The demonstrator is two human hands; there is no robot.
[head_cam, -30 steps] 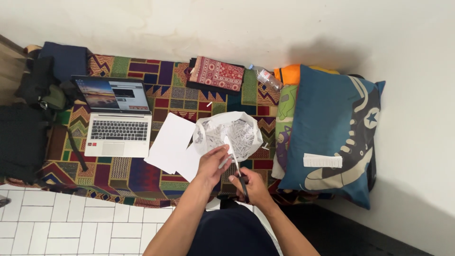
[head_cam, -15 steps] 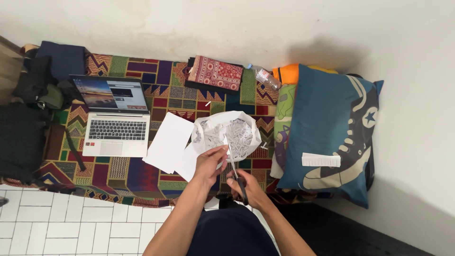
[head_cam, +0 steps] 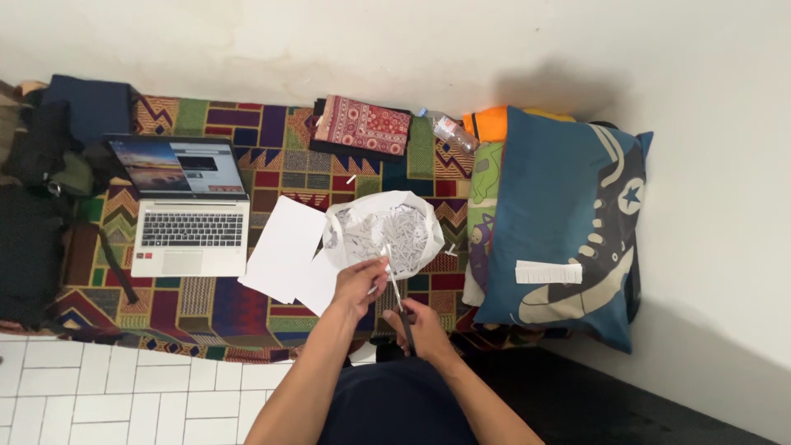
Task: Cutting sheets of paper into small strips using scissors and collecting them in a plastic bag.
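Both hands have drifted slightly up and to the left since a second ago, the whole scene sliding that way with them: the left hand (head_cam: 356, 286) is pinched on a narrow paper strip (head_cam: 384, 257), and the right hand (head_cam: 420, 325), close beside it, is closed through the handles of scissors (head_cam: 398, 302) whose blades meet that strip. Just beyond the fingers sits a white bag of paper shreds (head_cam: 383, 232), with white sheets (head_cam: 284, 251) to its left. Farther left is an open laptop (head_cam: 188, 206) on the patterned mat (head_cam: 206, 297), and well to the right lies a blue pillow (head_cam: 568, 222).

Both forearms reach forward, left hand (head_cam: 356, 286) pinching with fingertips, right hand (head_cam: 422, 323) curled in a closed grip.
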